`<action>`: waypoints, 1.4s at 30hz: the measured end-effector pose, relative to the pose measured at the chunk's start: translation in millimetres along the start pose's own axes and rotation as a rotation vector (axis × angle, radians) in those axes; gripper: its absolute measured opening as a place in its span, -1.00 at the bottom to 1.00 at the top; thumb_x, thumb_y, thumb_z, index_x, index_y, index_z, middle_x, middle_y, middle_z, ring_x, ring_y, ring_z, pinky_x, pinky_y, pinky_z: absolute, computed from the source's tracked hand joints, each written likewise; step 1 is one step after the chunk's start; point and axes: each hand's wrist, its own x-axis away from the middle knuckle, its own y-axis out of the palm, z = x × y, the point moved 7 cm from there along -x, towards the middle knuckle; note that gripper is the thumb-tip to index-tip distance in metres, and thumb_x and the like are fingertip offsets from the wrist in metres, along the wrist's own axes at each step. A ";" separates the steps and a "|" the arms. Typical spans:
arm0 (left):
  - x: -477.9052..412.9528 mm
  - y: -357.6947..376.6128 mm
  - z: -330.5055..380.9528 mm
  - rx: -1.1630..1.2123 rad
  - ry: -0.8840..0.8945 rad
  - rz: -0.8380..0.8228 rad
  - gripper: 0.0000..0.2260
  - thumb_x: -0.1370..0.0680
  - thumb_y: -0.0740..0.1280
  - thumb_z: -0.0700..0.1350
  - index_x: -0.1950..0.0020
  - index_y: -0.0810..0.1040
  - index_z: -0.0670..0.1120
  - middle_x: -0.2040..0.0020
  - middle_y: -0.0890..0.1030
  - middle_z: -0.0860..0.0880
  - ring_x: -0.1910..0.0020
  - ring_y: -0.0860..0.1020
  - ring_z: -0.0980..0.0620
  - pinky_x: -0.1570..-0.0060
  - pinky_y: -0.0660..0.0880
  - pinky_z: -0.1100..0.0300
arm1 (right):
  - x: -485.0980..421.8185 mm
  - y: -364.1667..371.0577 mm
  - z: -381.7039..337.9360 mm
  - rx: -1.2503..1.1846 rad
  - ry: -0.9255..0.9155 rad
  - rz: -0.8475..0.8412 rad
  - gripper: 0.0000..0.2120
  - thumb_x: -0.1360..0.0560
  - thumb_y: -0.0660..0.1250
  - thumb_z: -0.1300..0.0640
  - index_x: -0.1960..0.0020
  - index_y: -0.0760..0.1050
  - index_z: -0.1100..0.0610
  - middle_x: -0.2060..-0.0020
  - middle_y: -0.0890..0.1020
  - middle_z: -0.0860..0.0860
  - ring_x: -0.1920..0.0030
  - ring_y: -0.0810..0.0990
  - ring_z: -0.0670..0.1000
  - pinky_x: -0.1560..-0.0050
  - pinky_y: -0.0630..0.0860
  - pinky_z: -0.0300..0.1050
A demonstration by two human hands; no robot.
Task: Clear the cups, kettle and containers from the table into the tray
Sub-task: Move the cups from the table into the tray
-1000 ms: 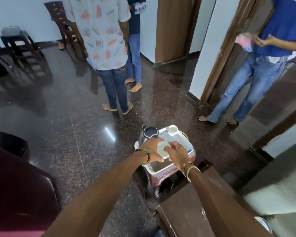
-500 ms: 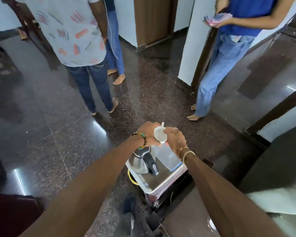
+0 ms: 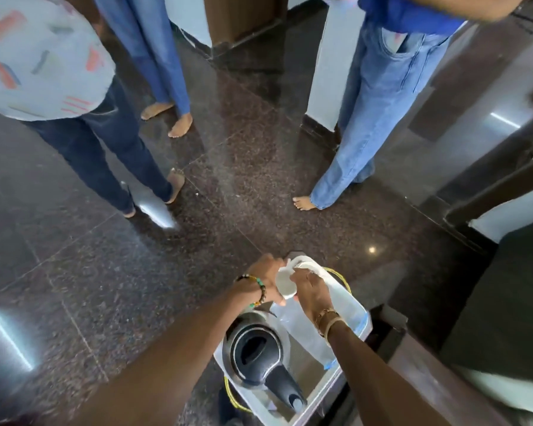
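Both arms reach out over the tray [image 3: 326, 388]. Left hand [image 3: 263, 279] and right hand [image 3: 311, 295] meet on one white cup [image 3: 285, 284], fingers curled round it from 9 and 3 o'clock, above the tray's 12 o'clock end. Kettle [image 3: 256, 352] stands in the tray at 6 o'clock of the cup, clear container [image 3: 302, 333] at its 3. Same two-handed grip as half a second ago; kettle unmoved in the tray.

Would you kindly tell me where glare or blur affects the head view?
Head view: streaks of glare on the polished floor; the white cup, held by the left hand and right hand, is overexposed and soft; the kettle is sharper; wide-angle bending at the edges.
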 end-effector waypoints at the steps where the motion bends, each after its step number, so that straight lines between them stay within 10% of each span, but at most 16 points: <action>1: -7.7 6.3 -6.2 0.001 -0.011 -0.011 -0.29 -0.14 0.65 0.03 -0.23 0.48 0.00 -0.17 0.46 -0.03 -0.13 0.54 -0.05 -0.12 0.52 0.14 | -5.4 3.8 3.8 0.009 0.009 0.001 -0.67 -0.25 0.15 -0.19 0.23 0.57 -0.03 0.39 0.59 -0.13 0.16 0.56 0.13 0.01 0.56 0.18; 22: -52.3 63.3 -40.6 -0.222 0.079 -0.160 -0.32 -0.22 0.61 0.02 -0.27 0.43 -0.01 -0.20 0.45 -0.09 -0.18 0.51 -0.08 -0.07 0.49 0.15 | -36.2 49.3 58.7 0.044 0.166 -0.055 -0.80 -0.30 0.20 -0.10 0.18 0.53 -0.09 0.06 0.64 0.02 -0.01 0.53 0.07 -0.03 0.37 -0.11; 27: -44.3 53.1 -41.8 -0.187 0.035 -0.201 -0.34 -0.29 0.60 -0.08 -0.32 0.44 -0.09 -0.26 0.49 -0.11 -0.21 0.54 -0.09 -0.18 0.54 0.12 | -31.9 45.6 57.1 0.127 0.202 -0.079 -0.35 -0.34 0.20 -0.13 -0.33 0.48 0.18 -0.31 0.52 0.14 -0.32 0.45 0.14 -0.32 0.32 -0.03; 42: 18.7 -26.4 23.2 -0.253 0.181 -0.070 -0.78 -0.48 0.36 -0.10 -0.09 0.54 -0.11 -0.06 0.63 -0.14 -0.09 0.60 -0.18 -0.04 0.57 -0.02 | 56.9 -54.0 30.6 0.200 0.155 0.154 -0.62 -0.53 0.34 0.08 -0.32 0.49 0.16 -0.21 0.57 0.10 -0.19 0.51 0.11 -0.15 0.35 -0.15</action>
